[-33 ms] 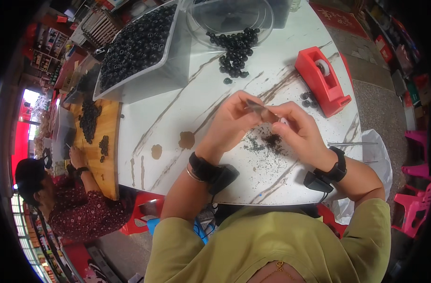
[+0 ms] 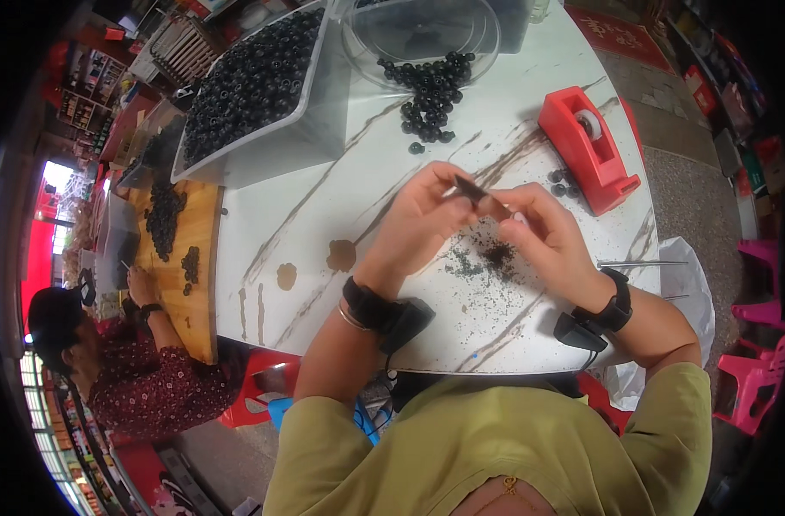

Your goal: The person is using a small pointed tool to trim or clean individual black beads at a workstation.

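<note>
My two hands meet above the near middle of the white table (image 2: 306, 232). In my right hand (image 2: 543, 230) is a small knife (image 2: 470, 187); its blade points left toward my other hand, and a bit of its pale handle shows between the fingers. My left hand (image 2: 423, 215) is closed in a pinch close to the blade, and whatever it pinches is hidden by the fingers. Beneath the hands lies a scatter of dark shavings (image 2: 498, 254). Farther off, a loose pile of round black bead-like pieces (image 2: 429, 99) spreads out from a clear round tub (image 2: 493, 64).
A large clear bin (image 2: 311, 129) full of black pieces stands at the far left. On the right are a red tape dispenser (image 2: 582, 146), a few black pieces (image 2: 558, 182) and thin metal rods (image 2: 633, 262). A co-worker (image 2: 143, 370) sits left at a wooden board (image 2: 199, 258).
The knife blade has turned slightly and looks darker between my hands. My fingers have shifted a little; the rest looks the same.
</note>
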